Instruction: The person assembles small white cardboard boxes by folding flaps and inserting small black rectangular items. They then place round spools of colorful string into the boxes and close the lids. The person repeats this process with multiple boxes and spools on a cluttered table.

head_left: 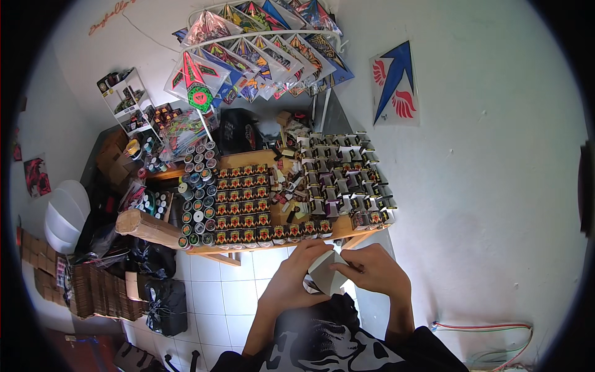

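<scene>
A small cardboard box with pale grey sides is held up in front of my chest, just off the table's front edge. My left hand wraps round its left side, fingers over the top. From the other side my right hand grips it, with the thumb pressed on the pale face. The far side of the box is hidden. Beyond my hands, closed black boxes with red and gold emblems stand in rows on the wooden table. Open-topped boxes crowd the table's right part.
Round spools line the table's left side. Small loose scraps lie between the box groups. Diamond-shaped kites hang on a white rack behind. A long carton, black bags and stacked brown cardboard occupy the left.
</scene>
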`<state>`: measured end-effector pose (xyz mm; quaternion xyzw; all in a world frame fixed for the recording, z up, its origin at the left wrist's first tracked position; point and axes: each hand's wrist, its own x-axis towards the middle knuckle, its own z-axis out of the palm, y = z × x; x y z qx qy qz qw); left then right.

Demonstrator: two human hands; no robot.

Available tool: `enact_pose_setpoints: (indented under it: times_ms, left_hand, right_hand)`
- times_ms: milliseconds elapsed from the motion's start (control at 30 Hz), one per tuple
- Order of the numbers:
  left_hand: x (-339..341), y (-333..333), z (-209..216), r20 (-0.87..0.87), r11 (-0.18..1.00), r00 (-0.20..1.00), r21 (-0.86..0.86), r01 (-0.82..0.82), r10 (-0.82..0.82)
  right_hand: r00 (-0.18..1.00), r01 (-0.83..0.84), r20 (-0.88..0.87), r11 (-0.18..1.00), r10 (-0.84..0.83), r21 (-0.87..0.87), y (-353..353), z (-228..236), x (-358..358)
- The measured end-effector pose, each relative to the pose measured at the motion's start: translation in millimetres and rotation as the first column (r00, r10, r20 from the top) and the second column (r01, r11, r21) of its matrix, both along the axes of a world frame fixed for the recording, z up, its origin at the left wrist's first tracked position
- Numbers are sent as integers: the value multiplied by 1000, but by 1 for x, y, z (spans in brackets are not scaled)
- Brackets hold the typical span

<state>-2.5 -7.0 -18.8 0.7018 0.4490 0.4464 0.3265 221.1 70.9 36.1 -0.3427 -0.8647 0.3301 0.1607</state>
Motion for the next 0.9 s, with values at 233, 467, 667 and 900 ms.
enact_pose_setpoints:
  times_ms: [233,467,667,900]
  left_hand:
    - [2,1,-1,74,1000,997,20,-1,-1]
    - [2,0,-1,136,992,987,82,-98,87]
    - [-2,0,17,94,998,995,49,27,-31]
    - [-3,-1,11,205,996,975,-23,86,-79]
  right_hand:
    - [993,43,-114,996,-33,82,-4,3,-2]
    - [929,219,-255,954,-268,-205,-20,21,-16]
    - [913,287,-324,954,-246,83,-22,7,-6]
    - [914,321,-303,937,-269,135,-32,12,-19]
